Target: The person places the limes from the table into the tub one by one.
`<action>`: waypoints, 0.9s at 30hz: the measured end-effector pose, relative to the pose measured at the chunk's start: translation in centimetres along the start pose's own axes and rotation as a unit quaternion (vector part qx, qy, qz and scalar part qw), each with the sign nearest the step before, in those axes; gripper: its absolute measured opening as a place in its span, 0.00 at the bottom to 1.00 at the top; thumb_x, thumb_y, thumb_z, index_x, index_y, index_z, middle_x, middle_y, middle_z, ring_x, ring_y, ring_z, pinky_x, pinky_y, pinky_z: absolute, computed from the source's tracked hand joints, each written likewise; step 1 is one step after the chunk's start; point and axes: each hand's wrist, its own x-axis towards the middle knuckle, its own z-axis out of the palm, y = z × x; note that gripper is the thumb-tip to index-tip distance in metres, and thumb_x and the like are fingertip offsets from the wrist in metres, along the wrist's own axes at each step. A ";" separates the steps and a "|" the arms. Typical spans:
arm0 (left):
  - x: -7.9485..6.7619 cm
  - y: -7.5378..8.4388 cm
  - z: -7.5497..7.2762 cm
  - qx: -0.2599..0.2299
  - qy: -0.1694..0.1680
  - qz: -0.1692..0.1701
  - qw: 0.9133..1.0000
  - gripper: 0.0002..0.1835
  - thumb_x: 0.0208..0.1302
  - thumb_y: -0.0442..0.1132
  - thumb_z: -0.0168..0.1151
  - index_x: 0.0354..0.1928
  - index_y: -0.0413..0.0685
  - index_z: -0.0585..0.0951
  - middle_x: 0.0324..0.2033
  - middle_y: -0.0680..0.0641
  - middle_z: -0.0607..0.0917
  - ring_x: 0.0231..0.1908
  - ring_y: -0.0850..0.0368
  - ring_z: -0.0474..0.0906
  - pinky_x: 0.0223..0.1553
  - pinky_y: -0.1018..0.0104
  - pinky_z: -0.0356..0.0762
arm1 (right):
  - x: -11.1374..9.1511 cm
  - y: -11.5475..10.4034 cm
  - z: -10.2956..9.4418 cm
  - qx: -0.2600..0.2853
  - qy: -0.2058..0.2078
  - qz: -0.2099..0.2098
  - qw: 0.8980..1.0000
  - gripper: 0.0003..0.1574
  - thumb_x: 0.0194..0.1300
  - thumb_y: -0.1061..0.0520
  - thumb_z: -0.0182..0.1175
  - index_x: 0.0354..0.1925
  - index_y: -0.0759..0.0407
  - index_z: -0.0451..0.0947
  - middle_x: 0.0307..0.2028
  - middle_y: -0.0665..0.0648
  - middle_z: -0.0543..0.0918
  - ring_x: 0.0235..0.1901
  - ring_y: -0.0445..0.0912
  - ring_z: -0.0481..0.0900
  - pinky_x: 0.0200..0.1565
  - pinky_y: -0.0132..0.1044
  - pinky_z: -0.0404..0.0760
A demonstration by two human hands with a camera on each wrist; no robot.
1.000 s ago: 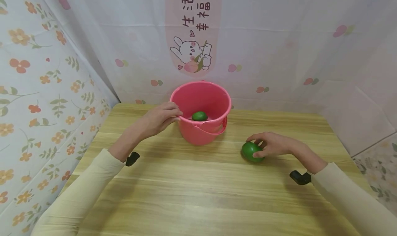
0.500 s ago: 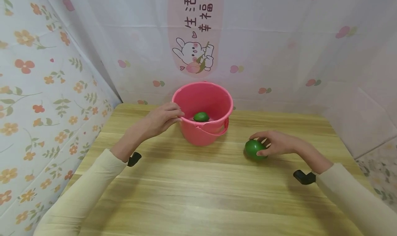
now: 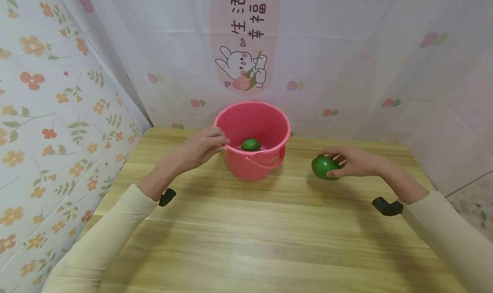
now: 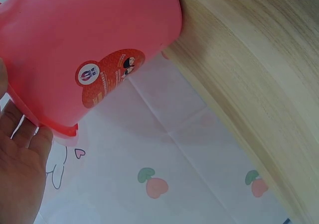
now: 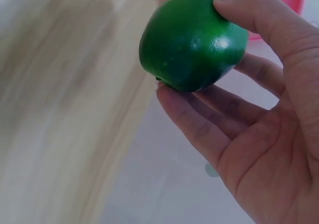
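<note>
A pink bucket (image 3: 250,167) stands upright at the back of the wooden table, its handle hanging down at the front right. My left hand (image 3: 206,145) holds its left rim; in the left wrist view the fingers (image 4: 37,144) lie along the rim's edge. Inside, on the bottom, lies one green fruit (image 3: 251,145). To the right of the bucket, my right hand (image 3: 356,161) grips a second glossy green fruit (image 3: 323,167) between thumb and fingers. That fruit (image 5: 192,40) is egg-shaped with a small dark stem end, held above the table.
The wooden table (image 3: 246,233) ends at a printed white curtain (image 3: 346,62) close behind the bucket. A flower-patterned cloth (image 3: 50,156) hangs along the left side. Black wrist devices (image 3: 387,206) sit on both wrists.
My right hand has lifted the green fruit off the table and moved it slightly right and back. The left hand stays on the bucket rim. The head view has shifted a little.
</note>
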 end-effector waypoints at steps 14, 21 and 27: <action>0.0 0.0 0.0 0.003 0.000 0.000 1.000 0.10 0.66 0.32 0.69 0.48 0.43 0.86 0.45 0.48 0.82 0.48 0.52 0.77 0.51 0.57 0.79 | 0.5 -1.4 -3.1 -0.040 0.047 -0.035 0.997 0.34 0.61 0.60 0.75 0.63 0.64 0.74 0.52 0.60 0.81 0.50 0.58 0.82 0.47 0.48 0.85; 0.1 0.1 0.1 -0.003 -0.003 -0.010 1.000 0.11 0.65 0.31 0.70 0.49 0.43 0.86 0.45 0.48 0.82 0.48 0.53 0.76 0.52 0.58 0.79 | 0.9 -2.4 -4.5 -0.065 0.055 -0.043 0.995 0.34 0.61 0.61 0.74 0.64 0.63 0.74 0.51 0.59 0.81 0.50 0.58 0.82 0.48 0.51 0.84; 0.2 0.2 0.0 -0.002 -0.006 -0.013 1.000 0.12 0.64 0.30 0.70 0.49 0.43 0.86 0.46 0.47 0.82 0.49 0.53 0.76 0.53 0.57 0.79 | 1.2 -3.2 -5.3 -0.070 0.048 -0.040 0.996 0.35 0.61 0.61 0.74 0.64 0.65 0.74 0.51 0.62 0.82 0.48 0.58 0.82 0.48 0.52 0.84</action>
